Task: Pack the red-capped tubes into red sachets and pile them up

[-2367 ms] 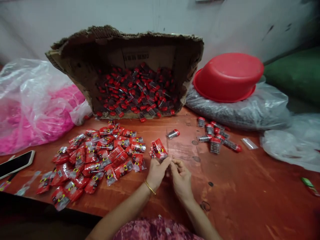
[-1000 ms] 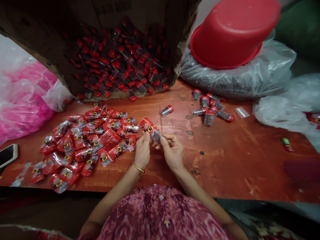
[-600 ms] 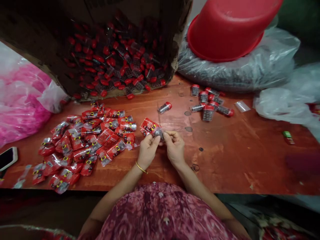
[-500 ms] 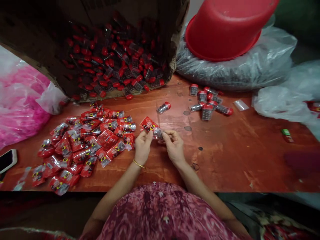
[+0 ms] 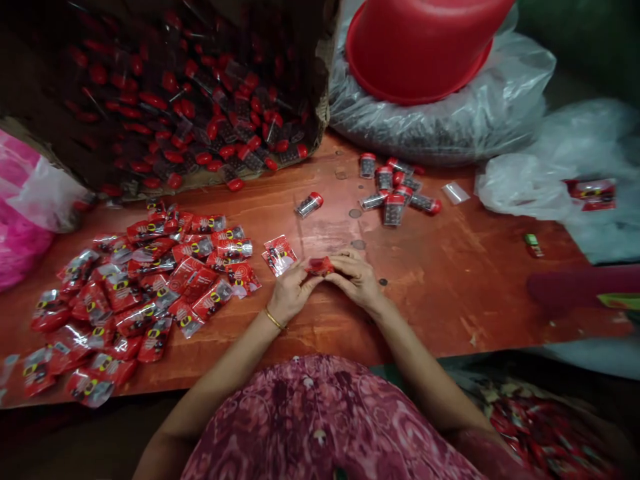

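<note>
Between my two hands is a small red plastic packet (image 5: 320,265), partly covered by my fingers. My left hand (image 5: 290,290), with a gold bangle at the wrist, pinches its left end. My right hand (image 5: 356,280) grips the right end with thumb and fingers. Just beyond my left hand lies a flat red printed packet (image 5: 280,255) on the table. A single red-capped clear tube (image 5: 309,205) with dark contents rests farther back. To the left spreads a pile of filled red packets (image 5: 150,280).
A cardboard box (image 5: 324,80) of red-capped tubes stands at the back left. Several more tubes (image 5: 394,210) lie right of centre. Behind them a red tub (image 5: 420,53) sits on a bulging clear bag (image 5: 450,133). A small green-topped item (image 5: 533,245) lies at the right.
The view has shifted, so the table's contents appear farther left. The packet in my hands is now turned and more covered by my fingers; a flat red packet shows separately beside my left hand.
</note>
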The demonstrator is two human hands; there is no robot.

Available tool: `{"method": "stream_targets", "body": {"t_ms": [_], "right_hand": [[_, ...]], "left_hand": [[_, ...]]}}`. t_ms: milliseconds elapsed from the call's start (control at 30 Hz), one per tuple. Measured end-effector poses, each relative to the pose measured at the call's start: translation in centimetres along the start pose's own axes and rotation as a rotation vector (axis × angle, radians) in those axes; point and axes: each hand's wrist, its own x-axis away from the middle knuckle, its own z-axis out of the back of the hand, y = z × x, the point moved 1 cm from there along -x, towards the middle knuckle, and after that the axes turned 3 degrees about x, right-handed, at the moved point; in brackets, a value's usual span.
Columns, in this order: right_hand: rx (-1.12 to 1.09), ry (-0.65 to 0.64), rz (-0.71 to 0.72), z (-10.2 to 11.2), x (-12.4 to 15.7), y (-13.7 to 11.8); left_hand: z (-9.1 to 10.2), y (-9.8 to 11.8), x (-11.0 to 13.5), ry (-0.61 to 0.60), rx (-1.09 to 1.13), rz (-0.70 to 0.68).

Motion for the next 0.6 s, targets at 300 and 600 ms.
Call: {"method": "stream_targets", "body": {"t_ms": [300,600], "right_hand": [[0.206,-0.006,-0.073,0.5,2.2,0.2],[0.355,-0.097,-0.063,0.5,2.1,-0.1]], "left_hand": [[-1.8,0.1,1.1,-0.03,-0.114,-0.097],[-2.6,-0.1,1.7,-0.033,-0.226,0.012]]}}
